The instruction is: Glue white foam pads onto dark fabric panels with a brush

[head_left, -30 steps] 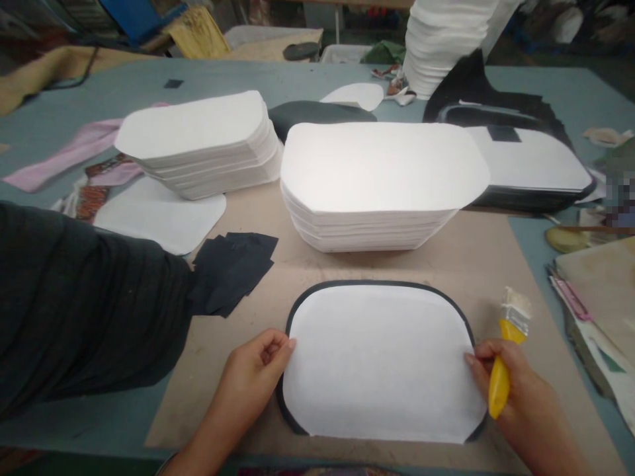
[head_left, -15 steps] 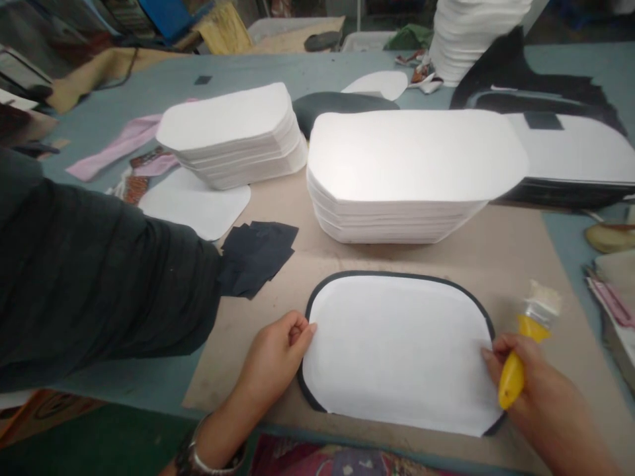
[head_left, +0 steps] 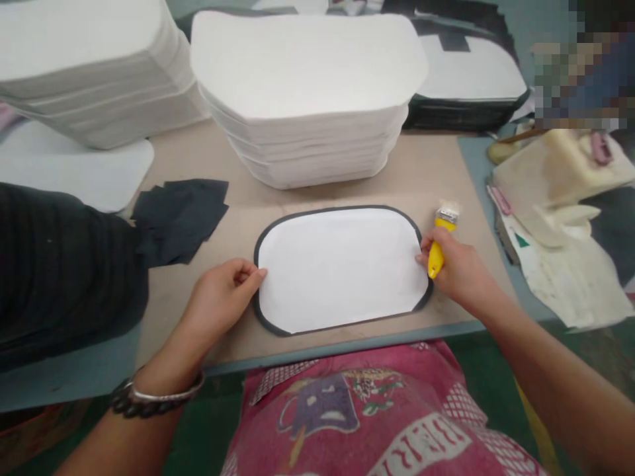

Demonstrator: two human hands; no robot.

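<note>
As the left hand [head_left: 225, 291] and right hand [head_left: 454, 268] pinch its ends, the white, round-cornered panel with a black border [head_left: 342, 268] lies flat!
Thumb against curled fingers, the left nips one edge; the right nips the opposite edge, a yellow-handled, pale-bristled paintbrush [head_left: 435, 259] tucked in its grip. Beneath sits a flat tan board [head_left: 446, 172] on the blue-green table [head_left: 74, 380]. That panel looks light, thin and bendy, probably quick to crease, so those short side edges seem the place to hold.
</note>
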